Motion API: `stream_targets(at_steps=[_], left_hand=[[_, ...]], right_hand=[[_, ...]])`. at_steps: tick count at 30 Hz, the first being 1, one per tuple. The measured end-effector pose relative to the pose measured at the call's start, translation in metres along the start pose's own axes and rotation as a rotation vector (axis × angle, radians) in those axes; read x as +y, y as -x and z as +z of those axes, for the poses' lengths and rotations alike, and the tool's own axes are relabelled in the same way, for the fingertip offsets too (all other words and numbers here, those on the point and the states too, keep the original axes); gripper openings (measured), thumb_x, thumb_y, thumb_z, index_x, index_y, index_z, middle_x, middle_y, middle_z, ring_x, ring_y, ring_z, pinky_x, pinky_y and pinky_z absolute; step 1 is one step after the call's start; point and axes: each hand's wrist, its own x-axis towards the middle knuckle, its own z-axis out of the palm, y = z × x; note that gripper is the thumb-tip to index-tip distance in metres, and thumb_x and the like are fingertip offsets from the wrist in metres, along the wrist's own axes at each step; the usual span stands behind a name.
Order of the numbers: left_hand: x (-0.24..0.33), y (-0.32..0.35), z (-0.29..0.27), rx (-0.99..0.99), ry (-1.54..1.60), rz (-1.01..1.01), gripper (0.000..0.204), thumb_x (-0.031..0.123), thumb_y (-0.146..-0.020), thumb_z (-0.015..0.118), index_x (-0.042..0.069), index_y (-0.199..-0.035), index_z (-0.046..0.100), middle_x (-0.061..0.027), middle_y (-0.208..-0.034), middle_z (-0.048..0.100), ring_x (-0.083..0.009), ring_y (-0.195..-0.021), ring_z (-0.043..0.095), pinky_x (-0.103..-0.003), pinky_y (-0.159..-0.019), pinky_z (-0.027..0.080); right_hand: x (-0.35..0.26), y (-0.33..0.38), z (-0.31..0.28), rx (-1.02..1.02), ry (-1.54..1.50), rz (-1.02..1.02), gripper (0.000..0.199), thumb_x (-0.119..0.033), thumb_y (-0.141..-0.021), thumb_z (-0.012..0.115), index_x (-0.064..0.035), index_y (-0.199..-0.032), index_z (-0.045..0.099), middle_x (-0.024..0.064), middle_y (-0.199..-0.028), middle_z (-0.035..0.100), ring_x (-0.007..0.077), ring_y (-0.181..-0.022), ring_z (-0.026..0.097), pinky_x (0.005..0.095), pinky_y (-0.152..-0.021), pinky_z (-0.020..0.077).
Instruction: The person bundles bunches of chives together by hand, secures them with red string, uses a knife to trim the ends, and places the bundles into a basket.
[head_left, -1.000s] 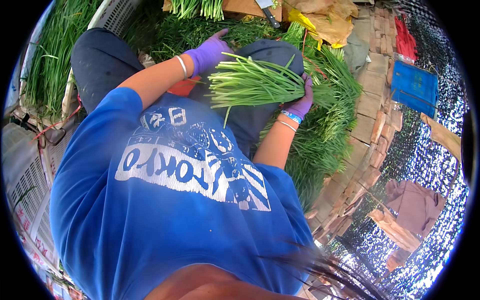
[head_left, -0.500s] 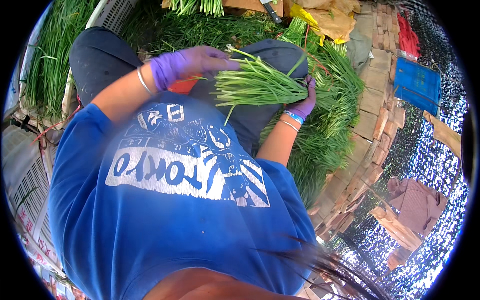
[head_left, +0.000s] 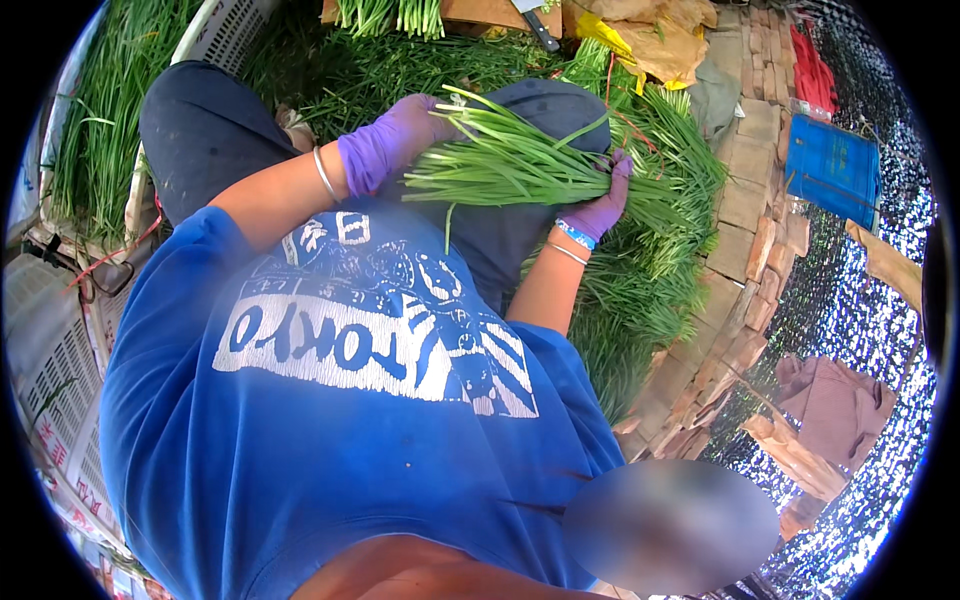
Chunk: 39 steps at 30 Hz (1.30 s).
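Note:
A loose bunch of green chives [head_left: 510, 165] lies sideways above my lap, its pale cut ends toward the left. My right hand [head_left: 603, 196], in a purple glove, is wrapped round the leafy side of the bunch. At the pale ends, my left hand [head_left: 408, 130], gloved in purple too, is curled with its fingers closed against the stalks; the fingertips are partly hidden. A few stalks stick up and down out of the bunch. Beyond my right hand, a large heap of chives [head_left: 665, 250] lies beside my leg.
A white plastic crate [head_left: 225, 35] and more long greens [head_left: 110, 130] stand at the left. Ahead, a knife [head_left: 540, 28] lies near a wooden board [head_left: 480, 14] with cut bunches. Brick paving [head_left: 740, 200] edges the heap on the right, with a blue flat item [head_left: 833, 165] beyond.
My left hand has curled its fingers in at the stalk ends, where they were stretched out before. The bunch and my right hand have shifted slightly left.

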Motion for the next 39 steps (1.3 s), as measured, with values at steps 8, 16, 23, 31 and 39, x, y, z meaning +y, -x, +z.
stream_targets(at_steps=[8, 16, 23, 31, 39], left_hand=[[0.027, 0.022, -0.012, 0.501, -1.339, 0.992, 0.022, 0.017, -0.057, 0.06, 0.006, -0.076, 0.062, -0.0049, -0.078, 0.058, -0.0223, -0.084, 0.054, -0.04, -0.097, 0.032], [0.022, 0.016, -0.103, 0.243, -2.061, 0.168, 0.03, 0.025, -0.057, 0.066, 0.008, -0.081, 0.063, -0.0066, -0.087, 0.057, -0.0214, -0.094, 0.053, -0.039, -0.097, 0.031], [0.099, 0.079, -0.011, 0.177, -1.081, 1.154, 0.112, 0.03, -0.046, 0.08, 0.002, -0.134, 0.016, -0.021, -0.131, 0.031, -0.0349, -0.118, 0.035, -0.039, -0.098, 0.029], [0.101, 0.005, 0.021, 0.08, -0.077, 1.184, 0.064, 0.015, -0.071, 0.067, 0.005, -0.126, 0.035, -0.008, -0.103, 0.059, -0.0181, -0.094, 0.057, -0.031, -0.083, 0.044], [0.128, 0.031, -0.096, -0.748, 0.858, 0.63, 0.032, 0.01, -0.074, 0.053, 0.005, -0.105, 0.048, -0.0094, -0.094, 0.054, -0.0266, -0.093, 0.055, -0.042, -0.084, 0.045]], right_hand=[[-0.003, 0.003, 0.005, -0.047, -0.079, 0.058, 0.021, -0.022, -0.083, 0.054, -0.0045, -0.094, 0.054, 0.0052, -0.085, 0.057, 0.0164, -0.076, 0.052, 0.034, -0.069, 0.0469], [-0.001, -0.013, -0.005, -0.014, -0.054, 0.032, 0.029, -0.014, -0.081, 0.056, -0.0019, -0.106, 0.048, 0.0096, -0.094, 0.057, 0.0193, -0.073, 0.054, 0.0317, -0.067, 0.0465], [-0.07, 0.051, 0.114, -0.198, 0.144, -0.344, 0.016, -0.002, -0.076, 0.058, -0.0011, -0.092, 0.055, 0.0077, -0.087, 0.057, 0.0186, -0.072, 0.055, 0.031, -0.063, 0.0475], [-0.041, 0.091, 0.223, -0.847, 0.316, -0.57, 0.032, -0.004, -0.076, 0.061, -0.0019, -0.106, 0.052, 0.0062, -0.095, 0.057, 0.0172, -0.089, 0.053, 0.0327, -0.079, 0.0421], [-0.041, 0.01, 0.201, -0.838, 0.025, 0.185, 0.039, -0.02, -0.079, 0.058, -0.0079, -0.115, 0.048, 0.0089, -0.103, 0.057, 0.0177, -0.107, 0.047, 0.0304, -0.087, 0.0388]])
